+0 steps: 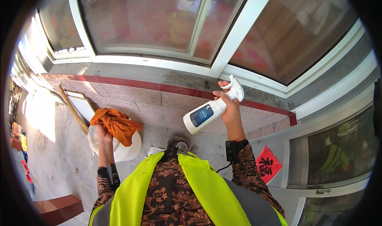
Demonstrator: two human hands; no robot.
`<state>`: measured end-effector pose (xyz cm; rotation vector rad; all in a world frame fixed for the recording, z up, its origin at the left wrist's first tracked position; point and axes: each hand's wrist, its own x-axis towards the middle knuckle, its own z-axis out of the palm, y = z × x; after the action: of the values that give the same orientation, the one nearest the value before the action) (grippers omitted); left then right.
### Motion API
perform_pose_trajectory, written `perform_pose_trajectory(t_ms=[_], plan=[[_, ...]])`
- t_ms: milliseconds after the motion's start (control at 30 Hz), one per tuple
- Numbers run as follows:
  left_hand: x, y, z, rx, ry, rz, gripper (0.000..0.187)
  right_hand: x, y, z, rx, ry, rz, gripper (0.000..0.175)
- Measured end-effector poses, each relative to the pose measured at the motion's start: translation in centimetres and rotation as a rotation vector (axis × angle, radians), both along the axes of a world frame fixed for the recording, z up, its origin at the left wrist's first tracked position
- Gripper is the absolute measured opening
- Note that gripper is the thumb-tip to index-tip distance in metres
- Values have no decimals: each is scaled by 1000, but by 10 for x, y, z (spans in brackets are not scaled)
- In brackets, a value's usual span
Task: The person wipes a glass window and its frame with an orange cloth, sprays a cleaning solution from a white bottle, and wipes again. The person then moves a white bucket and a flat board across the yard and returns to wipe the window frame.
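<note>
My right hand [230, 108] grips a white trigger spray bottle [220, 105] by its neck, just below the spray head. The bottle is tilted, its base toward the lower left, and a blue label with writing faces up. Bunched in my left hand [103, 133] is an orange cloth [117, 123]. Below the cloth on the floor stands a white bucket [131, 150], partly hidden by the cloth and hand. In front of me is a sliding window with a white frame [152, 60] above a grey sill [131, 72].
A brownish stick [71, 108] and a framed white board [80, 106] lean against the tiled wall [146, 99] at left. To the right is a glazed door bearing a red paper diamond [268, 164]. A reddish-brown block [59, 209] lies lower left on the concrete floor [62, 166].
</note>
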<state>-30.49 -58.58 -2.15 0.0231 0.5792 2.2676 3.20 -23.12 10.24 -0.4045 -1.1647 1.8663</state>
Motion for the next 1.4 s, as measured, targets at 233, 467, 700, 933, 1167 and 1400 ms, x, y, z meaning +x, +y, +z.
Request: perform_pose_trajectory(t_ms=[233,467,700,933,1167,1400], plan=[[1,-34,-8,-161,-62,176,46,-31,16,-27,26,-366,-116,39],[11,-49,-12,-177,-27,182,46,-55,37,-48,113,-316,-233,29],[17,-57,-17,-217,-30,213,47,-62,44,-54,157,-430,-203,32],[25,-61,-11,-211,-78,229,47,-69,33,-54,141,-396,-286,34],[22,-61,-17,-201,-112,260,49,-87,22,-42,162,-411,-149,32],[18,-68,-18,-192,-93,243,47,-123,10,-37,207,-359,-2,32]])
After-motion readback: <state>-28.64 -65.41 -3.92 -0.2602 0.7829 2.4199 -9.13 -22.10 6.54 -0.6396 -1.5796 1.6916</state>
